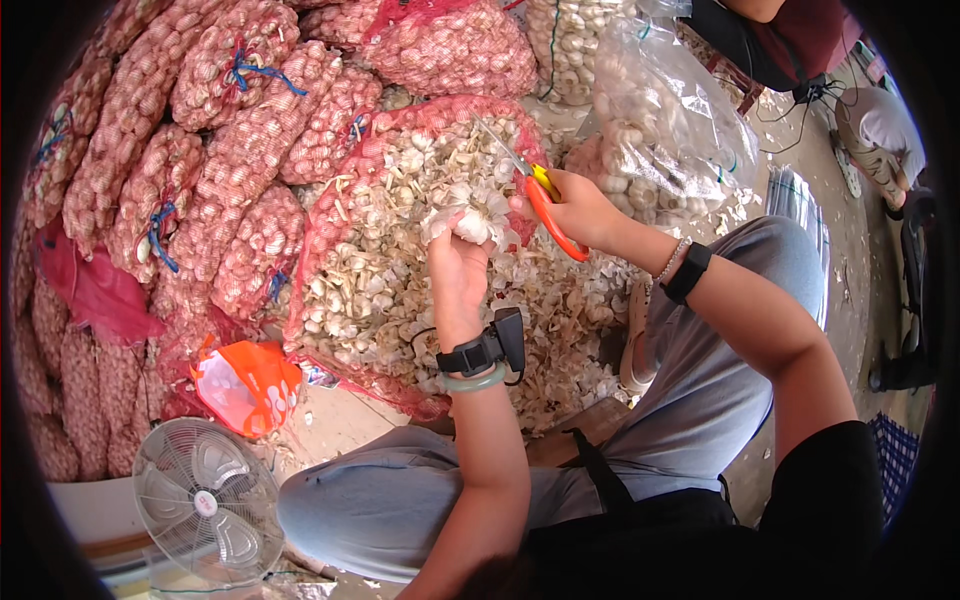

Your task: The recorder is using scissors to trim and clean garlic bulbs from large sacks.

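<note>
Garlic bulb (482, 224), white and papery, raised above a heap (375, 265) of loose garlic; the left hand (459, 268) grips it from below with curled fingers, while the right hand (582, 208) is closed around orange-and-yellow scissors (542, 205), blades directed away from the body. Markings: the red mark on the hub of the fan (205, 503) is too small to read; the orange bag (262, 372) shows white shapes. Surface: cloves and skins lie on red mesh (322, 222) over a pale floor (345, 425), strewn with skins at right. Room: net sacks (245, 140), several tied in blue, are piled at upper left; a clear bag (665, 100) of bulbs rests at upper right, near another person (800, 40).
</note>
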